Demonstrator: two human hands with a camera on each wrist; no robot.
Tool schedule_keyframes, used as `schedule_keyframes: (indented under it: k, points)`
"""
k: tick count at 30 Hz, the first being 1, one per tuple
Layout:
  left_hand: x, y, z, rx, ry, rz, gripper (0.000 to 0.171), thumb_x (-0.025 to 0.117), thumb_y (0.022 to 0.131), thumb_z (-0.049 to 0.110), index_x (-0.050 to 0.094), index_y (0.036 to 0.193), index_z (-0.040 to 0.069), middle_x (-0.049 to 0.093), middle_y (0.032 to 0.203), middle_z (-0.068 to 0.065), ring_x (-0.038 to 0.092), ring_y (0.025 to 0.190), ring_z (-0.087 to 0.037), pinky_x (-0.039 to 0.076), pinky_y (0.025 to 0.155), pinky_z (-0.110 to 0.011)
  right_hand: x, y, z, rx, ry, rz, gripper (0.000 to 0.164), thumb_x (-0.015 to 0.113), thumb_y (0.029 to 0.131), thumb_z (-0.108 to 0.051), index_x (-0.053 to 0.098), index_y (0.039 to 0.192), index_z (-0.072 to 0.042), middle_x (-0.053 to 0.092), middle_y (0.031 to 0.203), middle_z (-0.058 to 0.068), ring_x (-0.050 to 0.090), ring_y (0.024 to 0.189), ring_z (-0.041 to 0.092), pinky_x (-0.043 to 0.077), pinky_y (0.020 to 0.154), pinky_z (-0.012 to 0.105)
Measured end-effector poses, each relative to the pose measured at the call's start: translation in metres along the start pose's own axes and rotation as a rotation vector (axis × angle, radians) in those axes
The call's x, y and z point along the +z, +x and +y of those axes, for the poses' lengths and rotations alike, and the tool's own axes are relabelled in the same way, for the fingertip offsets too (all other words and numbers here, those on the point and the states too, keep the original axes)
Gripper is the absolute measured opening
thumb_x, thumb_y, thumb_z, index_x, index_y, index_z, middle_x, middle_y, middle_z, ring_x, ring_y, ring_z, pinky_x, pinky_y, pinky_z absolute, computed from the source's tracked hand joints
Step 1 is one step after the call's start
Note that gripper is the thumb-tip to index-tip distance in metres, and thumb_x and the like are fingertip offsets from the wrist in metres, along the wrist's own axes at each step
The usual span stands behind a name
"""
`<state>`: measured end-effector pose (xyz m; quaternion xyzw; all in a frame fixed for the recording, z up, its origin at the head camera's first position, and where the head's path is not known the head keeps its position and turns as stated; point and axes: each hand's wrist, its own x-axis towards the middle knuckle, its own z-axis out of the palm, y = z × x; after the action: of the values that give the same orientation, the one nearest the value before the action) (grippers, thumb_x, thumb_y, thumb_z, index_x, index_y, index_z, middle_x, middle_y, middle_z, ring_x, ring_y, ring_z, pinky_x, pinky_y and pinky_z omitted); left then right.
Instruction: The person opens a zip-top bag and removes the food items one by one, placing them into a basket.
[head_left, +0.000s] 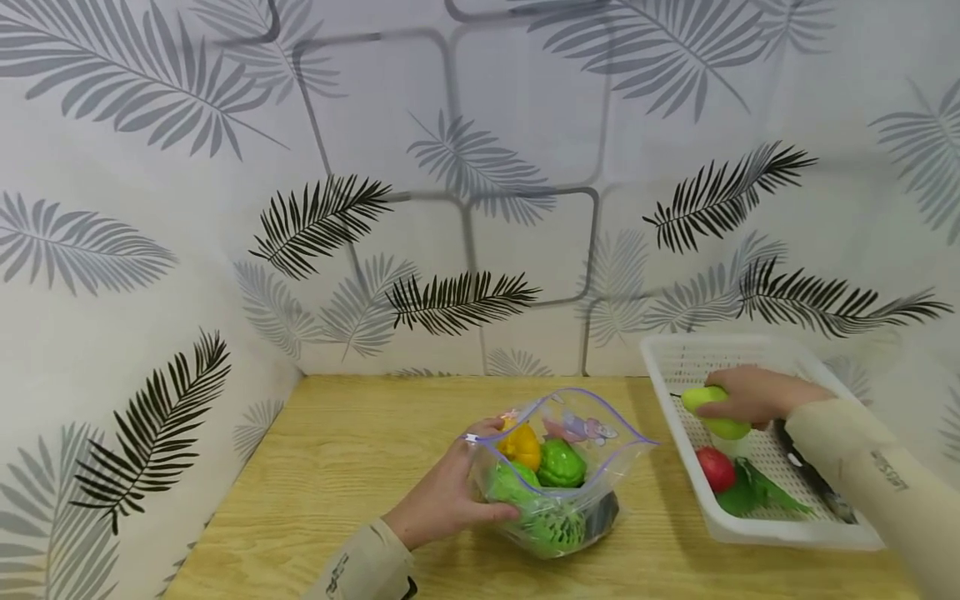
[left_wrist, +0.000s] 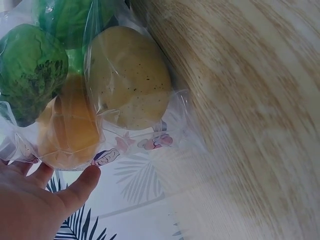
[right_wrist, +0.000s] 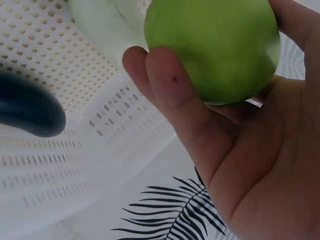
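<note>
My left hand (head_left: 450, 500) grips the left side of a clear zip bag (head_left: 611, 471), thumb in front and fingers at its rim. The bag stands on the wooden table with its mouth spread. Inside are a yellow-orange bell pepper (head_left: 522, 447), a lumpy green vegetable (head_left: 562, 464), more green produce and a speckled tan potato (left_wrist: 132, 80). Over the white basket (head_left: 686, 475), my right hand (head_left: 753, 396) holds a green pear (head_left: 727, 427), fingers curled round it. In the right wrist view the pear (right_wrist: 220, 45) sits between thumb and fingers, its narrow end hidden.
In the basket lie a red round fruit (head_left: 716, 469), a green leafy piece (head_left: 757, 492) and a dark eggplant (right_wrist: 30, 105). A pale green vegetable (right_wrist: 105, 30) lies there too. A leaf-patterned cloth (head_left: 465, 242) hangs behind the wooden table (head_left: 360, 442).
</note>
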<state>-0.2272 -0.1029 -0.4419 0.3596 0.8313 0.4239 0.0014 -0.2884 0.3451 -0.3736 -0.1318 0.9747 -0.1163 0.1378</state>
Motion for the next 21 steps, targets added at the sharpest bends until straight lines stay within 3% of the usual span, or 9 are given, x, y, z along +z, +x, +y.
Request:
schedule_keyframes:
  k: [4,6,10,13,21]
  points:
    - [0.003,0.001,-0.006,-0.003,0.015,0.002,0.094,0.075,0.072,0.055,0.027,0.147,0.027,0.021,0.153,0.009,0.021,0.133,-0.011,0.031,0.104,-0.058,0.001,0.003,-0.003,0.066,0.029,-0.059,0.06,0.061,0.088,-0.045,0.053,0.117,0.006,0.056,0.074,0.006,0.051,0.047,0.014,0.048,0.044,0.029]
    - [0.0,0.001,0.001,-0.006,0.001,0.002,0.091,0.077,0.073,0.051,0.027,0.146,0.029,0.022,0.153,0.007,0.021,0.133,-0.011,0.03,0.104,-0.058,0.002,0.004,-0.004,0.079,0.032,-0.071,0.058,0.062,0.088,-0.044,0.053,0.114,0.008,0.056,0.077,0.007,0.054,0.049,0.016,0.051,0.046,0.031]
    - [-0.002,0.0,0.007,-0.001,-0.01,-0.001,0.09,0.077,0.074,0.048,0.028,0.147,0.027,0.022,0.153,0.004,0.021,0.133,-0.012,0.029,0.105,-0.058,0.003,0.004,-0.003,0.127,0.051,-0.099,0.048,0.062,0.088,-0.043,0.056,0.099,0.003,0.055,0.076,0.008,0.057,0.049,0.018,0.054,0.045,0.031]
    - [0.001,0.001,-0.001,-0.004,0.002,-0.002,0.093,0.076,0.073,0.052,0.026,0.148,0.026,0.021,0.153,0.008,0.02,0.133,-0.011,0.03,0.105,-0.058,0.005,0.004,0.001,0.159,0.062,-0.106,0.045,0.061,0.088,-0.046,0.054,0.088,-0.001,0.053,0.071,0.007,0.057,0.047,0.018,0.053,0.042,0.029]
    - [0.002,-0.001,-0.008,-0.003,-0.001,0.002,0.096,0.076,0.072,0.053,0.024,0.148,0.026,0.021,0.153,0.011,0.02,0.133,-0.01,0.03,0.105,-0.057,0.012,0.008,0.002,0.129,0.123,-0.1,0.044,0.055,0.093,-0.045,0.057,0.081,-0.003,0.056,0.069,0.007,0.06,0.05,0.019,0.056,0.047,0.032]
